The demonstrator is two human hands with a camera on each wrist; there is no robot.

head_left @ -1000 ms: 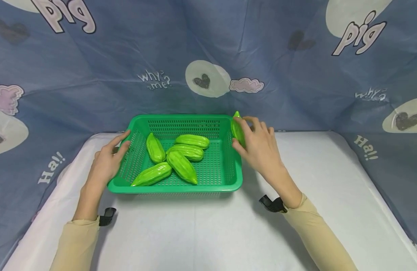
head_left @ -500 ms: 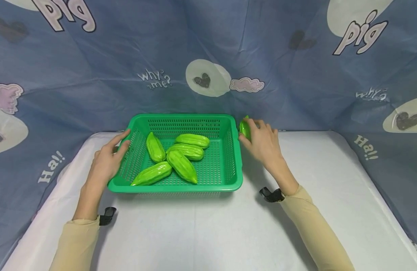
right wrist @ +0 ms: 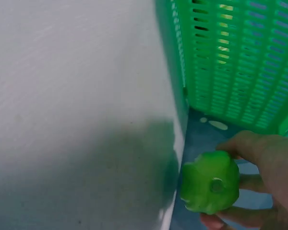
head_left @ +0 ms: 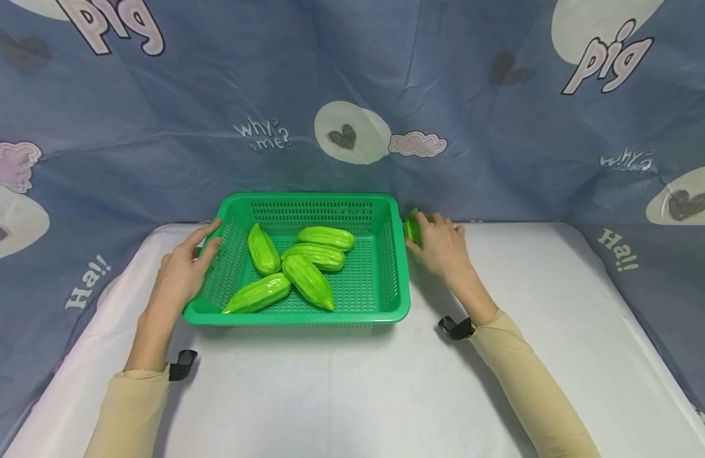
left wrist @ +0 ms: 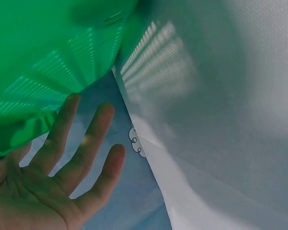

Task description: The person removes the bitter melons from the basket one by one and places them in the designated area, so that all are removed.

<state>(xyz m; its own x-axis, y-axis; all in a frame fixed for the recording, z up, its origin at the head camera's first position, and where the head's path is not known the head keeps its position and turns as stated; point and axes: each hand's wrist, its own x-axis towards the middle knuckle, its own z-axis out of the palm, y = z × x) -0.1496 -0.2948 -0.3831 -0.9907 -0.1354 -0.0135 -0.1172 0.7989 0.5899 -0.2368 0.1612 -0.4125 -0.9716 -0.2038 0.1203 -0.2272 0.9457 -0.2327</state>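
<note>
Right hand [head_left: 442, 249] grips vegetable [right wrist: 206, 179]; left [head_left: 177, 275] spread at basket [head_left: 295, 319].

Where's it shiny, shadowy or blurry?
Head view: glints on the green vegetables, shadows beside both sleeves; left wrist view: light seemingly passing through the basket stripes the white cloth; right wrist view: dim, slightly soft, broad shadow on the cloth.

Green vegetable [head_left: 412, 231] shifted outward and lowered.
From over the right rim of the green basket [head_left: 295, 320], it has been carried outside by the right hand [head_left: 442, 248] and brought down just beside the basket's right wall.
</note>
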